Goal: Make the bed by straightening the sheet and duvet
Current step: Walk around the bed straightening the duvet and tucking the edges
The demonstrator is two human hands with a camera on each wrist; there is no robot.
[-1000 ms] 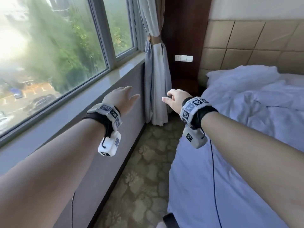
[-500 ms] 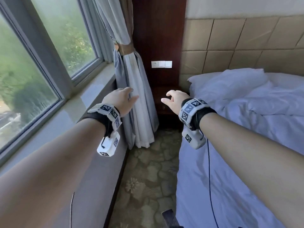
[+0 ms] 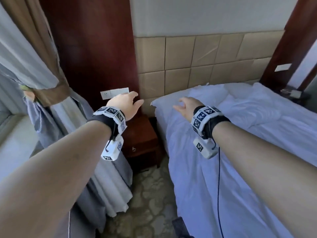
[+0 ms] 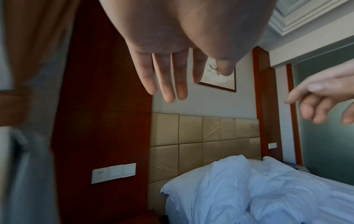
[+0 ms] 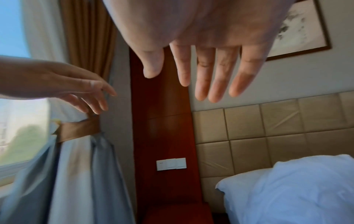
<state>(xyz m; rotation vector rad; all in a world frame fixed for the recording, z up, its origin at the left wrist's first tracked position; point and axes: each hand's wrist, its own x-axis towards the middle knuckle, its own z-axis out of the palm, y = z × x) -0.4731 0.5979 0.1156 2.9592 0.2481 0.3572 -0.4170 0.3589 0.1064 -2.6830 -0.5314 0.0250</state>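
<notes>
A bed with a white sheet fills the right side of the head view. A rumpled white duvet lies bunched near the head of the bed, against a white pillow. Both arms reach forward in the air. My left hand hovers above the nightstand, fingers straight and empty. My right hand hovers over the pillow's near corner, fingers relaxed, holding nothing. In the left wrist view the pillow and duvet lie well below the left hand's fingers. Straight fingers show in the right wrist view too.
A dark wooden nightstand stands between the bed and a tied curtain on the left. A padded tan headboard backs the bed, with wall switches beside it. Patterned carpet runs along the bed's left side.
The view has swung right, from the window toward the headboard and bed. Both hands have moved with it toward the pillow end and stay empty.
</notes>
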